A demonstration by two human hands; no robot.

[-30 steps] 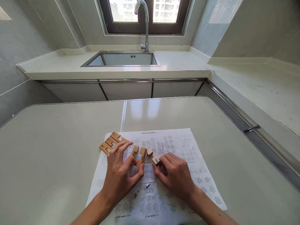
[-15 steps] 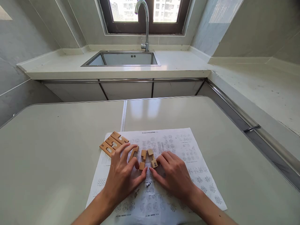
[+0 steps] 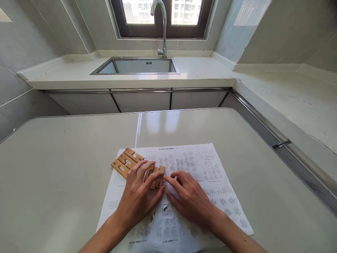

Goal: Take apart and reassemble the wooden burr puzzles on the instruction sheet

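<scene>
Notched wooden puzzle pieces stand pressed together on a printed sheet; the rightmost one bears a "3". My left hand curls around this group from the left, its index finger across the pieces and its thumb at their near right corner. Part of the group is hidden behind those fingers. On the other side, my right hand has its index fingertip at the right face of the "3" piece, with thumb and finger apart and nothing between them. Flat numbered wooden pieces lie side by side beyond my left fingertips.
The sheet, covered in small diagrams, lies on a pale table. Past the table's far edge run a white counter, a steel sink and a tall faucet. Another counter borders the right side.
The loose, spaced-out pieces between my hands now sit tight together, the "3" piece having shifted left against the others. My right index finger moved left with it; my left index finger stretched over the group.
</scene>
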